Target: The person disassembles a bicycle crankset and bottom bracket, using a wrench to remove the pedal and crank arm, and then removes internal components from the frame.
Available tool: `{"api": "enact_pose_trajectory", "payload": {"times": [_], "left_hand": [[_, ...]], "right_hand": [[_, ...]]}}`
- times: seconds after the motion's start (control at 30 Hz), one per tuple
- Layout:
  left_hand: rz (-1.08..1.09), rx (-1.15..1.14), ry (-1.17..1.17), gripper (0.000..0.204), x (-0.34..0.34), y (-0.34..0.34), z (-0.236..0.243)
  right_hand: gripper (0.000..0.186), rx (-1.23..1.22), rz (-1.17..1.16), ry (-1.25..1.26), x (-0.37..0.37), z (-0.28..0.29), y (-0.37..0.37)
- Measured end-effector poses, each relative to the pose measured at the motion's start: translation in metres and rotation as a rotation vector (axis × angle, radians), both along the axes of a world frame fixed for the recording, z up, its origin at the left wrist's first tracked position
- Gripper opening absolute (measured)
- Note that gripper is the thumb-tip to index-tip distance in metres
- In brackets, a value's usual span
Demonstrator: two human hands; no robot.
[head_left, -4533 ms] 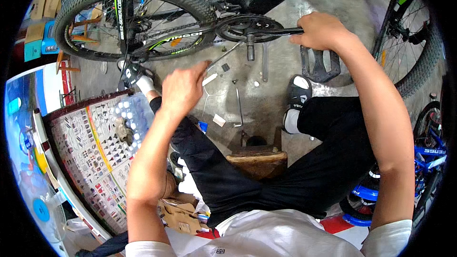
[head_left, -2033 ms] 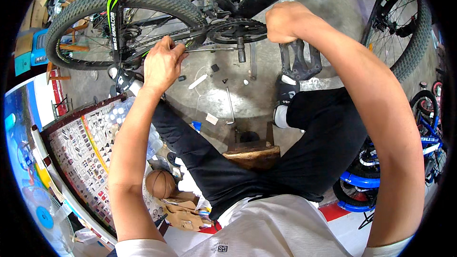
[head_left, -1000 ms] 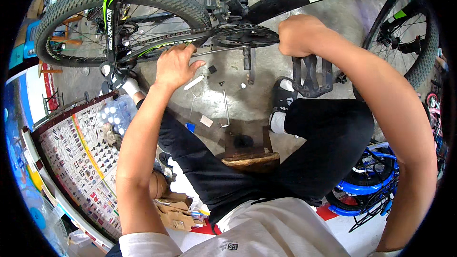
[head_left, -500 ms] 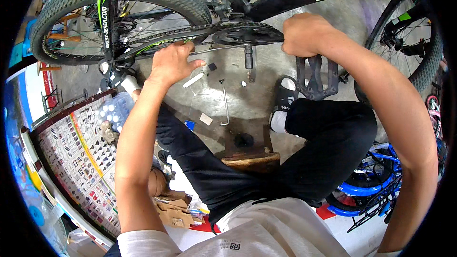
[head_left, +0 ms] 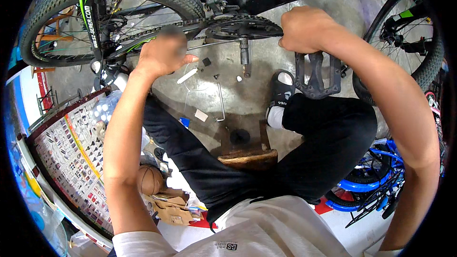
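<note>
A bicycle stands across the far side, its black chainring (head_left: 245, 29) in the middle. From the crank centre, a dark cylindrical tool (head_left: 244, 51) points toward me. A thin silver metal bar (head_left: 212, 44) runs from it to my left hand (head_left: 162, 54), whose fingers close on the bar's end, thumb stretched out; part of this hand is blurred. At the chainring's right edge, my right hand (head_left: 307, 29) is a fist around the crank arm, which it mostly hides. Just below that fist hangs the black pedal (head_left: 316, 75).
An L-shaped hex key (head_left: 221, 102), a white tube (head_left: 187, 76) and small parts lie on the floor. A wooden stool (head_left: 250, 158) shows between my legs. A parts chart (head_left: 71, 147) and basketball (head_left: 150, 180) are left; a blue bicycle (head_left: 366, 185) is right.
The view has shifted slightly, so most of the bicycle appears further left and higher. My left hand and forearm appear a little further left. Both hands keep their grips.
</note>
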State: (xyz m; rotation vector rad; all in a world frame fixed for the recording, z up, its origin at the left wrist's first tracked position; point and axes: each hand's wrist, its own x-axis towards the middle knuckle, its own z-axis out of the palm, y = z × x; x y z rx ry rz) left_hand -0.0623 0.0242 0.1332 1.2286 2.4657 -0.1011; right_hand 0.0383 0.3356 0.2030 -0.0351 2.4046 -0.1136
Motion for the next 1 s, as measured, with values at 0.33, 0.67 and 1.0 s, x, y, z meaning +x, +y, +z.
{"api": "enact_pose_trajectory", "payload": {"times": [0.33, 0.67, 1.0], "left_hand": [[0.164, 0.244, -0.164, 0.042, 0.011, 0.002, -0.015], [0.438, 0.242, -0.216, 0.033, 0.041, -0.028, 0.002], [0.247, 0.817, 0.285, 0.024, 0.054, -0.034, 0.067]], "right_hand": [[0.030, 0.001, 0.034, -0.003, -0.001, 0.004, -0.001], [0.034, -0.033, 0.045, 0.046, -0.001, -0.006, 0.003], [0.033, -0.048, 0.043, 0.070, -0.002, -0.014, 0.006]]}}
